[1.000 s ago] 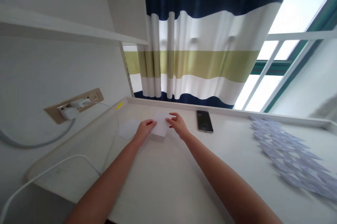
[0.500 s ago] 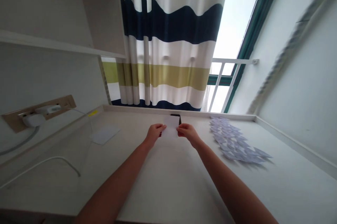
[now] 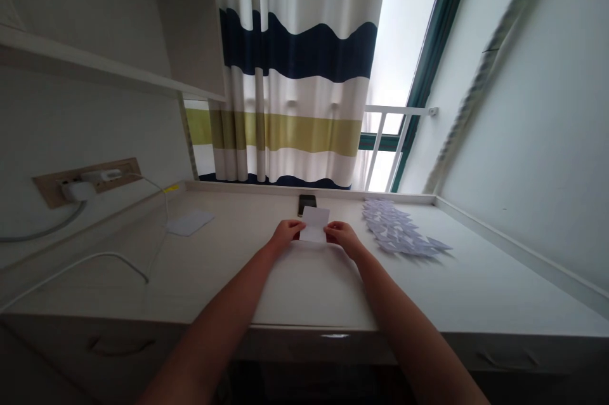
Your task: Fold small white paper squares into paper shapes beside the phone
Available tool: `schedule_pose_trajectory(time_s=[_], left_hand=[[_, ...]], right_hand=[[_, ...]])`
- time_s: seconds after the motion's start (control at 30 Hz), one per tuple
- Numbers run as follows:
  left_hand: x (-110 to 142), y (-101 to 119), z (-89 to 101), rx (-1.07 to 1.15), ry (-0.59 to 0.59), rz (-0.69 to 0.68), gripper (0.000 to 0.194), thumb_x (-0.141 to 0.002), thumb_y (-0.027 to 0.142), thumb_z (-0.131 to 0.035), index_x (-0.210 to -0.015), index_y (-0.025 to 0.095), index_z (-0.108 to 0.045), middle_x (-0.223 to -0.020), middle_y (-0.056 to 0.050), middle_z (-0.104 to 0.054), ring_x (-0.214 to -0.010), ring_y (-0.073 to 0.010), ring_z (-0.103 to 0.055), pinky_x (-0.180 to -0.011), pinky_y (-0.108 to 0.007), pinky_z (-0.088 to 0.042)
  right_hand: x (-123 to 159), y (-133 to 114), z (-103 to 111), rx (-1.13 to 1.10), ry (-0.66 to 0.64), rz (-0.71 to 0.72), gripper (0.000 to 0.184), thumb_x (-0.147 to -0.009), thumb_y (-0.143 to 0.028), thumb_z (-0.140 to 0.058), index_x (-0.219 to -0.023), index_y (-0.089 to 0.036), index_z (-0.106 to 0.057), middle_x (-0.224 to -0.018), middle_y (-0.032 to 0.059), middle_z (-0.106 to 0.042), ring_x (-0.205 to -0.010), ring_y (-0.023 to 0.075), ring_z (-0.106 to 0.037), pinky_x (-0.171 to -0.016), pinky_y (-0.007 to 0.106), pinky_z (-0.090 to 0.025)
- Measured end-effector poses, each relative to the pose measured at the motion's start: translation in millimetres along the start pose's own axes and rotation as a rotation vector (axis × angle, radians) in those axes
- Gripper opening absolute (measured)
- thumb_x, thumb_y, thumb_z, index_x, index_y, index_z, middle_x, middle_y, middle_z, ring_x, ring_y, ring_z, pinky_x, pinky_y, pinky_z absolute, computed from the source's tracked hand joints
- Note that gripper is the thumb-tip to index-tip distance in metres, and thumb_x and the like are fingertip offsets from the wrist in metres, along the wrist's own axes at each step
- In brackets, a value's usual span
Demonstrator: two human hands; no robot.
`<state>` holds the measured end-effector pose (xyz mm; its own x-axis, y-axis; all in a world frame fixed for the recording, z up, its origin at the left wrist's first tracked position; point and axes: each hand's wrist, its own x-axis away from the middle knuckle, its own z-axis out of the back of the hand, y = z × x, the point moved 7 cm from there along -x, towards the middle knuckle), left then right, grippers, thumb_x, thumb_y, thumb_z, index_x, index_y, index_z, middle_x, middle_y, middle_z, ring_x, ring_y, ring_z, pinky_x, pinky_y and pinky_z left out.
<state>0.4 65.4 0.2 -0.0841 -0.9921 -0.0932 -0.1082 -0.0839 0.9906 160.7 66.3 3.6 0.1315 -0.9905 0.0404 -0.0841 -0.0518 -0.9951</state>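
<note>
Between my two hands is a small white sheet of paper [image 3: 314,222], held up just above the desk. My left hand [image 3: 287,232] pinches its left edge, and my right hand [image 3: 341,235] pinches the right edge. Behind the paper's upper left corner lies a black phone [image 3: 307,200], partly covered by it. A few more flat white sheets [image 3: 190,223] rest on the left of the desk. Right of my right hand is a cluster of folded white paper pieces [image 3: 397,230] with pointed tips, set in rows.
The white desk [image 3: 318,291] has a raised rim along its back. At left, a wall socket [image 3: 88,181] holds plugs, and a white cable [image 3: 111,255] loops over the desk. A shelf [image 3: 109,68] overhangs the left side. A striped curtain [image 3: 290,94] hangs behind.
The view has swung right and backed away, bringing the desk's front edge into sight. My right hand, loose beside the sheet a second ago, now grips its edge, and the paper is raised.
</note>
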Motion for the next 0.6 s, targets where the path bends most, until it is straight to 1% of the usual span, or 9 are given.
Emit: schedule_pose_trajectory(time_s=[0.1, 0.2, 0.27, 0.37, 0.5, 0.6], left_hand=[[2.5, 0.9, -0.2, 0.031, -0.037, -0.005, 0.028, -0.05, 0.032, -0.072, -0.066, 0.011, -0.063, -0.062, -0.002, -0.06, -0.057, -0.0111, -0.053, -0.06, -0.025, -0.041], [2.0, 1.8, 1.2, 0.037, -0.031, -0.005, 0.028, -0.048, 0.031, -0.073, -0.066, 0.012, -0.061, -0.061, -0.001, -0.06, -0.055, -0.0106, -0.053, -0.058, -0.025, -0.042], [0.5, 1.6, 3.4, 0.038, -0.012, -0.005, 0.03, -0.048, 0.03, -0.073, -0.068, 0.012, -0.06, -0.063, -0.001, -0.06, -0.057, -0.0113, -0.055, -0.058, -0.025, -0.043], [-1.4, -0.1, 3.5, 0.029, -0.019, 0.005, 0.031, -0.049, 0.031, -0.072, -0.071, 0.013, -0.058, -0.063, -0.001, -0.061, -0.056, -0.0118, -0.056, -0.057, -0.025, -0.044], [-0.4, 0.5, 3.1, -0.005, 0.0, 0.002, 0.028, -0.053, 0.029, -0.07, -0.071, 0.014, -0.055, -0.059, 0.0, -0.059, -0.051, -0.0111, -0.055, -0.052, -0.023, -0.043], [1.2, 2.7, 1.9, 0.017, 0.0, 0.0, 0.028, -0.057, 0.024, -0.067, -0.08, 0.014, -0.055, -0.063, -0.001, -0.061, -0.056, -0.0125, -0.058, -0.056, -0.025, -0.046]], right_hand=[[-0.8, 4.6, -1.4, 0.006, -0.002, 0.0, 0.017, -0.058, -0.016, -0.066, -0.057, -0.015, -0.049, -0.047, -0.0042, -0.054, -0.043, 0.0067, -0.051, -0.048, 0.02, -0.045], [-2.3, 7.3, -1.3, -0.002, 0.008, 0.016, 0.018, -0.057, -0.018, -0.066, -0.057, -0.015, -0.048, -0.045, -0.005, -0.053, -0.041, 0.0064, -0.05, -0.045, 0.019, -0.043], [-2.7, 6.4, -2.8, -0.019, -0.006, 0.044, 0.019, -0.057, -0.019, -0.066, -0.058, -0.016, -0.048, -0.046, -0.0051, -0.054, -0.042, 0.0066, -0.051, -0.046, 0.019, -0.043], [-1.8, 3.8, -3.8, -0.044, -0.014, 0.068, 0.018, -0.056, -0.018, -0.066, -0.06, -0.016, -0.049, -0.049, -0.0042, -0.057, -0.045, 0.0075, -0.053, -0.049, 0.02, -0.045], [0.6, 1.1, -4.2, -0.067, -0.018, 0.067, 0.017, -0.057, -0.014, -0.064, -0.069, -0.016, -0.052, -0.05, -0.0046, -0.058, -0.046, 0.0086, -0.055, -0.051, 0.022, -0.047], [2.0, -0.7, -5.5, -0.083, -0.035, 0.071, 0.02, -0.058, -0.014, -0.064, -0.075, -0.016, -0.055, -0.052, -0.0032, -0.059, -0.048, 0.0095, -0.056, -0.053, 0.023, -0.048]])
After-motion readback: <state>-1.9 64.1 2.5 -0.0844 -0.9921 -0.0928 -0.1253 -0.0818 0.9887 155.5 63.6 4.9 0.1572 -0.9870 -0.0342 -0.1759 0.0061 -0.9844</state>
